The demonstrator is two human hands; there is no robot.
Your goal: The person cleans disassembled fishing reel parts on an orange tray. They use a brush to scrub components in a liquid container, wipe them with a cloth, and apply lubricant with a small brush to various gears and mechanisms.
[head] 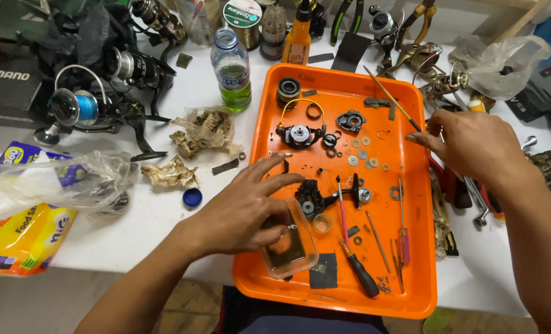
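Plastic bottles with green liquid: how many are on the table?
1. The plastic bottle stands upright on the white table, just left of the orange tray, cap off. Others may be hidden in the clutter at the table's far edge.

You've got one orange tray (411, 291), one clear plastic container (291, 250) on it, one black-handled screwdriver (357, 270), one pink-handled tool (343, 213). One plastic bottle (232, 71) with green liquid, one blue bottle cap (192, 197). Two crumpled brownish rags (206, 131) on the table. Loose washers on the tray: too small for you to count.
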